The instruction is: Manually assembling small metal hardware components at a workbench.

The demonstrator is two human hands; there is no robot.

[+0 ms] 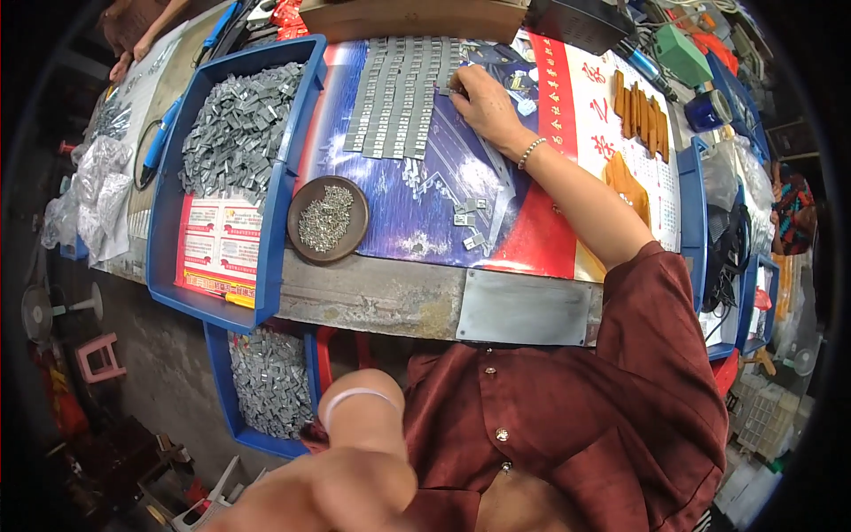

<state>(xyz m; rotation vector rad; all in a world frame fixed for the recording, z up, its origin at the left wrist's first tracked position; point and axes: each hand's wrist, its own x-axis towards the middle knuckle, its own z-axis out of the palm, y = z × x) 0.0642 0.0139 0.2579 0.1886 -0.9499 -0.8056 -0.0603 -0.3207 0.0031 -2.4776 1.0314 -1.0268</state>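
Left to right: the left hand (355,488) hangs blurred near the body — grip impossible to tell. The grid of grey metal clips (399,93) runs near-to-far; the right hand (483,102) pinches one at its far-right edge.

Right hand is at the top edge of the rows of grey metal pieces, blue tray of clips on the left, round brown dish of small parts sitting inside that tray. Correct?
Not quite. In the head view the round brown dish sits on the printed sheet beside the blue tray, not inside it. The right hand at the rows of grey metal pieces and the tray's position are right.
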